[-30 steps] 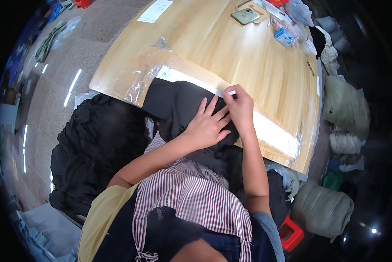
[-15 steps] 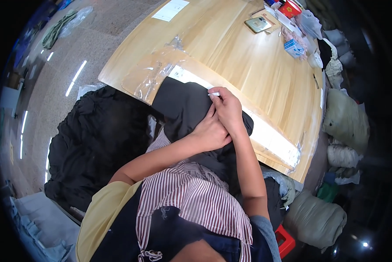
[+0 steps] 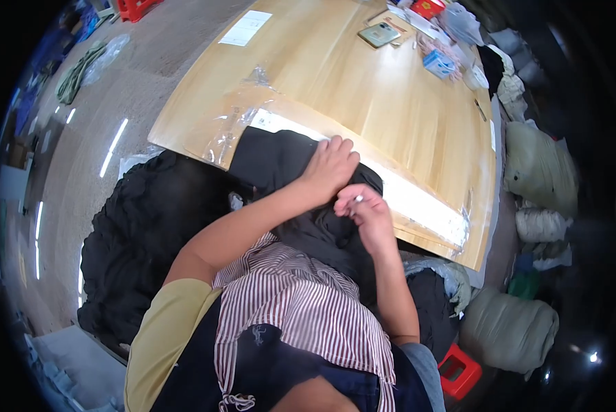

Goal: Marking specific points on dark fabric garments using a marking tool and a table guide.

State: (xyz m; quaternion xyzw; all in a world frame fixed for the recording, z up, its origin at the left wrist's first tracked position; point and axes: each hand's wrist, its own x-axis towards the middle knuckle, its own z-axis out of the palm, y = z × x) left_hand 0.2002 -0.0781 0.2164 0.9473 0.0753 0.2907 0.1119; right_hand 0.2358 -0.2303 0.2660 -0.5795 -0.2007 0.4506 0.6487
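A: Hands first. What is held?

B: The left hand is laid flat, fingers spread, on the black garment; it is pressed down, not closed around anything. The right hand is curled, fingertips pinched on a fold of the same cloth, with a small pale bit seen at the fingertips. What that bit is cannot be told.

A: Garment location?

B: It is draped over the near edge of the table, partly slid into the clear plastic bag that is spread along that edge. The rest is hung down off the edge toward the striped apron.

A: Key relation?

B: The garment's long axis is run from the body up and away to the left, into the bag, towards the table's near left corner. The garment lies directly under both hands; the bagged end lies left of and beyond them. The left hand is placed nearer that end, the right hand nearer the near edge, just beside the left, not quite touching.

A: Surroundings?

B: A heap of dark clothing is seen on the floor left of the table. A phone and small packets are noted at the far right corner, well apart.
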